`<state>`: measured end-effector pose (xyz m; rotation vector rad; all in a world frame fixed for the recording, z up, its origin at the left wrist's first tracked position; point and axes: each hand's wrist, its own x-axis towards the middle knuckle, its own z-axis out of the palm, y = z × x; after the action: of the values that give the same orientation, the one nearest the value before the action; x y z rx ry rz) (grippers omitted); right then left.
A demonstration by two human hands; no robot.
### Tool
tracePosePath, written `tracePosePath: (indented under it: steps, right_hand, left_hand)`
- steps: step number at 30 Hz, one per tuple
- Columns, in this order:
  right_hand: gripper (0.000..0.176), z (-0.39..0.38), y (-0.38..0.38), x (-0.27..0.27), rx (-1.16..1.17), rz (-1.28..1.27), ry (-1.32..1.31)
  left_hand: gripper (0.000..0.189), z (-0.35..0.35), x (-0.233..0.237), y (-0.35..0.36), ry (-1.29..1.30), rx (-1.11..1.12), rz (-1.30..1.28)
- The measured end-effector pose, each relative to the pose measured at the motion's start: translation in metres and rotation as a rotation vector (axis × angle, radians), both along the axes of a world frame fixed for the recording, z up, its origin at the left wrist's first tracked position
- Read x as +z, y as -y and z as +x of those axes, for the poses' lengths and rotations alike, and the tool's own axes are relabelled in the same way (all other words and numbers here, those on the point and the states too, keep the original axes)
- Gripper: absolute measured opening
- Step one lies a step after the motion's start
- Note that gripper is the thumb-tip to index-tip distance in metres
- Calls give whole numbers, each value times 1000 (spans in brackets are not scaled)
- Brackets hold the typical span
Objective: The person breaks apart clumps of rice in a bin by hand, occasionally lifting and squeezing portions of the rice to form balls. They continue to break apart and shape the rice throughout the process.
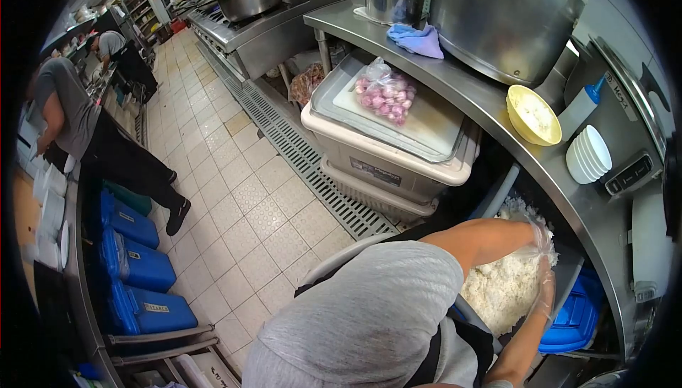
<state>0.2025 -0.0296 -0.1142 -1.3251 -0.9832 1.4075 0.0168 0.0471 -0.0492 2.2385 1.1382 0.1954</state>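
Clear plastic gloves cover both my hands, which are close together over a bin of white rice (pixel 501 292). My left hand (pixel 543 240) reaches in from above in the picture, at the bin's far side. Just below it, my right hand (pixel 545 285) is against the edge of the rice. Rice grains cling to the crumpled clear plastic around the left hand. The fingers of both hands are mostly hidden, so their grip does not show. A grey bin wall (pixel 566 274) rises beside the right hand.
A steel counter (pixel 490 107) curves overhead, bearing a large pot (pixel 504 25), yellow bowl (pixel 534 114) and stacked white bowls (pixel 589 155). A bag of shallots (pixel 384 93) lies on a lidded container (pixel 383 157). A blue lid (pixel 572 317) is near my right arm. Two people work at left.
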Motion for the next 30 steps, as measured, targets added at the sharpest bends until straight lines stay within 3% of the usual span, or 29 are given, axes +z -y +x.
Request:
tracePosePath:
  steps: [1,3,6,8,9,12,15,17,19,21,24,25,26,27,29,30]
  right_hand:
    - [59,0,3,-3,-35,-1,-207]
    - [66,-35,30,46,32,15,-61]
    - [65,-38,17,46,99,-3,-84]
    - [65,-60,21,65,112,128,48]
    - [65,-67,26,68,106,182,61]
    - [66,-84,32,71,66,322,-8]
    - [63,-78,24,75,51,294,110]
    - [60,-93,39,102,135,418,114]
    - [54,-89,36,109,65,493,252]
    - [44,-57,4,66,-220,419,576]
    - [47,-6,-40,11,-342,316,841]
    - [44,-12,-23,33,-237,578,666]
    - [44,-39,3,59,-293,606,481]
    - [45,-35,1,59,-351,612,641]
    - [39,-57,14,105,-370,298,867]
    - [40,-40,1,86,-293,354,1026]
  left_hand:
    - [38,-2,1,2,44,6,-18]
    - [39,-5,4,3,147,19,-64]
    - [41,-13,12,4,368,69,-191]
    - [42,-32,38,20,533,198,-388]
    - [38,-10,15,1,575,202,-393]
    - [39,-3,14,5,590,101,-385]
    - [43,-8,21,19,771,78,-500]
    - [44,-21,13,12,731,109,-281]
    - [45,-20,-4,-4,697,82,-97]
    - [46,16,-8,-3,699,-20,40]
    - [37,-2,28,18,848,-23,-269]
    - [34,-7,35,23,935,0,-412]
    - [31,-11,40,26,1000,14,-531]
    - [30,-10,42,27,1084,35,-658]
    - [30,-8,39,19,998,34,-432]
    - [32,-3,24,10,992,-12,-323]
